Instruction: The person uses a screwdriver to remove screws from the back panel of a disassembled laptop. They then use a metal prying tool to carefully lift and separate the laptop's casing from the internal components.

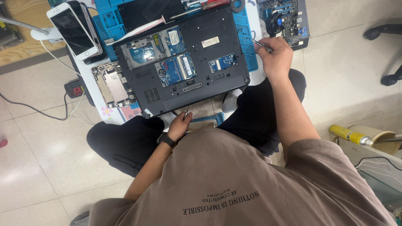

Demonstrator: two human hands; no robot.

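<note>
- Two hands flank one open laptop [184, 62], lying bottom-up on the blue mat [106, 21].
- Right hand [274, 56], arm stretched forward, clenches a thin metal tool [260, 44] by the laptop's far right corner.
- Left hand [180, 125], wrist bent, pinches a small screwdriver [186, 110] at the near edge.
- Two phones [75, 29] are stacked far left.
</note>
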